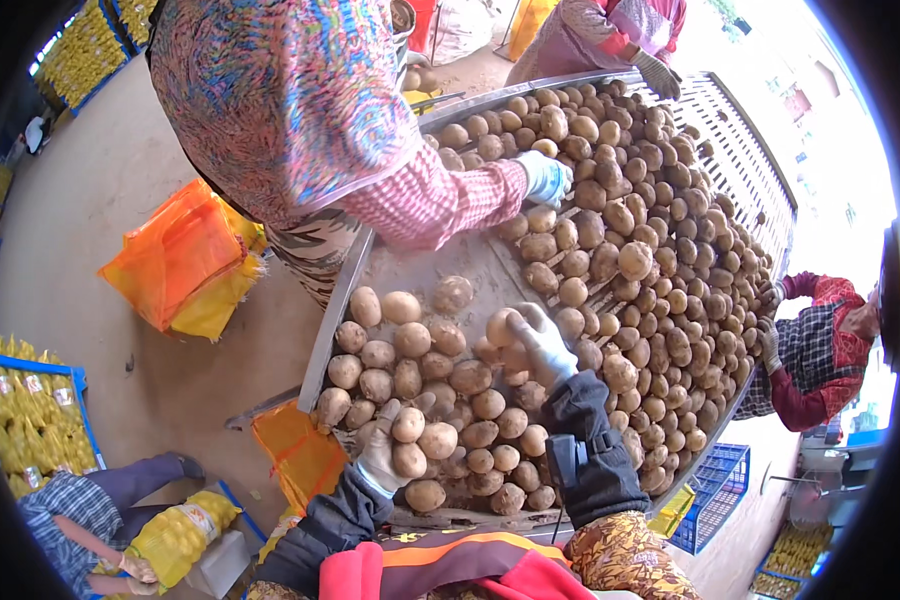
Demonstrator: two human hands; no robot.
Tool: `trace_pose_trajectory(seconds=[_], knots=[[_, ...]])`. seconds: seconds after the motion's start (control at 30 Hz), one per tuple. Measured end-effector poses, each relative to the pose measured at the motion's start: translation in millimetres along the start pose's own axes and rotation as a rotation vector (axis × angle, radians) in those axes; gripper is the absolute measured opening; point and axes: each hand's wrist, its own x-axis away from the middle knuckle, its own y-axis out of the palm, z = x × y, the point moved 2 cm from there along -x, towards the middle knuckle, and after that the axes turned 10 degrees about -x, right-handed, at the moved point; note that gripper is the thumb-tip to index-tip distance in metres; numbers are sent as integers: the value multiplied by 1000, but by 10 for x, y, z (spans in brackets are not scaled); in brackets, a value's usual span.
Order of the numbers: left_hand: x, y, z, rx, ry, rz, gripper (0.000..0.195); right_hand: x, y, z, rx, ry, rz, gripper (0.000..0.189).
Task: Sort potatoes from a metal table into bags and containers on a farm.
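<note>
Potatoes (488, 404) lie in a loose group on the near part of a metal-rimmed sorting table (335, 300). My left hand (381, 452), in a pale work glove, cups several potatoes at the group's left side. Above the group, my right hand (541, 341), gloved too, has its fingers around a potato (501, 327). A denser heap of potatoes (675, 300) covers the slatted part to the right. An orange mesh bag (300, 450) hangs by the table's left corner, left of my left hand.
A co-worker's gloved hand (546, 178) reaches into the potatoes from the left. Two other people work at the far and right edges. Folded mesh bags (184, 259) sit on the floor. At lower left, a person holds a filled yellow bag (184, 536). A blue crate (712, 495) stands at lower right.
</note>
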Motion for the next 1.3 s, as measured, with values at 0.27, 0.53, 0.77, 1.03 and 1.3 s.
trace_pose_trajectory(seconds=[0.27, 0.53, 0.77, 1.03, 1.3], knots=[[-11, 174, -49, 74, -30, -83, 48, 701, 552, 391, -736, 128, -343, 57], [165, 142, 22, -213, 102, 55, 48, 869, 778, 407, 316, -299, -277, 35], [316, -20, 177, -173, 121, 54, 66, 700, 872, 284, 298, -176, -668, 36], [425, -268, 185, 192, -107, -254, 61, -1124, 963, -183, 1361, -462, -109, 42], [479, -266, 339, 193, 91, -163, 53, -1500, 988, -262, 1407, -257, -277, 37]])
